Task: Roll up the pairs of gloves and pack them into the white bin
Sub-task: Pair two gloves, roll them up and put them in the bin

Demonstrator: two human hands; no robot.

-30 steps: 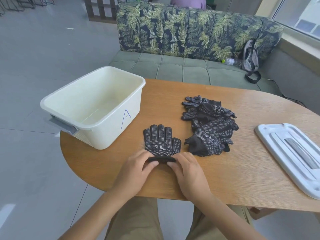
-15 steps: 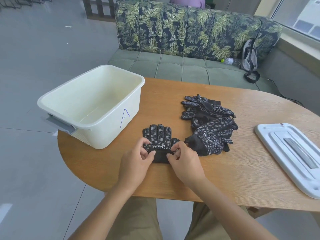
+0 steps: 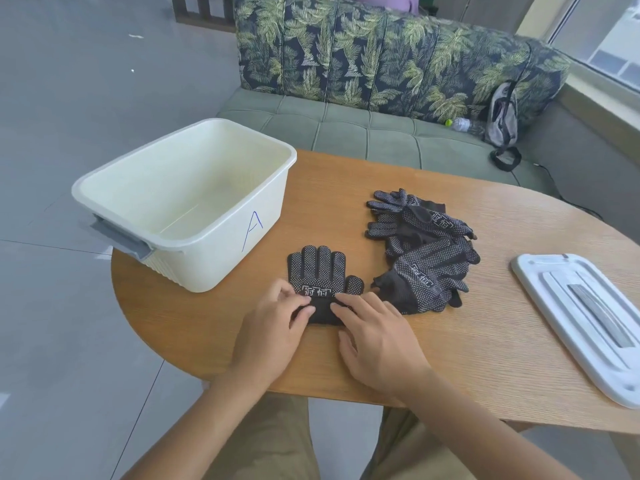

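Observation:
A black dotted pair of gloves (image 3: 318, 271) lies flat on the wooden table (image 3: 485, 348), fingers pointing away from me, its cuff end rolled up a short way. My left hand (image 3: 273, 327) pinches the left side of the roll between thumb and fingers. My right hand (image 3: 374, 330) grips the right side of the roll with its fingertips. The white bin (image 3: 194, 244), marked with a blue A, stands empty at the table's left end. A pile of more black dotted gloves (image 3: 426, 251) lies just right of the rolled pair.
A white bin lid (image 3: 585, 320) lies at the table's right edge. Behind the table is a green sofa (image 3: 363, 133) with a leaf-print back, a bottle and a small backpack (image 3: 502, 116). Grey floor lies to the left.
Both hands have pushed the rolled cuff forward, from the wrist end up to the printed label. The roll is thicker now. The bin and the pile have not moved.

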